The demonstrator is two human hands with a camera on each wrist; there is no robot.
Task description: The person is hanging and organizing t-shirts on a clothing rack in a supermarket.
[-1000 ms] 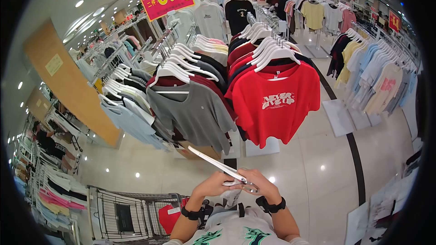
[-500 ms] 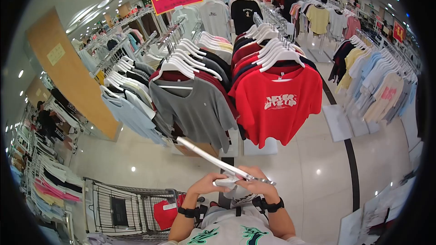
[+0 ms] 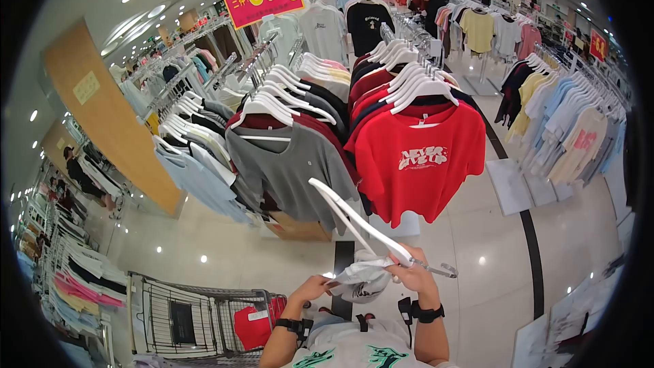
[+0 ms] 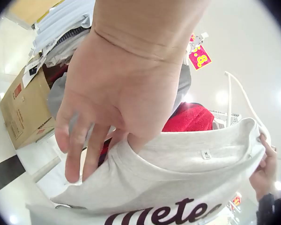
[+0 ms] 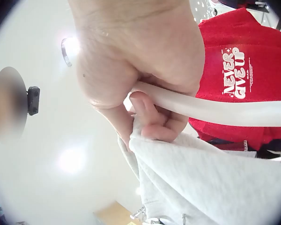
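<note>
A light grey T-shirt [image 3: 362, 278] with dark lettering stretches between the two hands, low in the head view. My left hand [image 3: 311, 289] holds it at the neckline; in the left wrist view the thumb passes inside the collar while the fingers [image 4: 75, 159] hang outside. My right hand [image 3: 412, 277] grips a white clothes hanger [image 3: 368, 227] near its metal hook and also pinches the other side of the shirt's collar. The hanger's arms point up and left, out of the neck opening. Lettering reading "Mete" [image 4: 161, 214] shows across the shirt front.
A red T-shirt [image 3: 422, 163] and a grey one [image 3: 286, 163] face me on racks ahead. A wire shopping cart [image 3: 197, 293] holding a red item [image 3: 252, 324] stands at the left. A cardboard box [image 4: 28, 108] sits beneath the rack. More clothes racks line both sides.
The hands, close together before, have moved apart with the shirt stretched between them. The right hand has carried the hanger right and upward; the left hand remains low.
</note>
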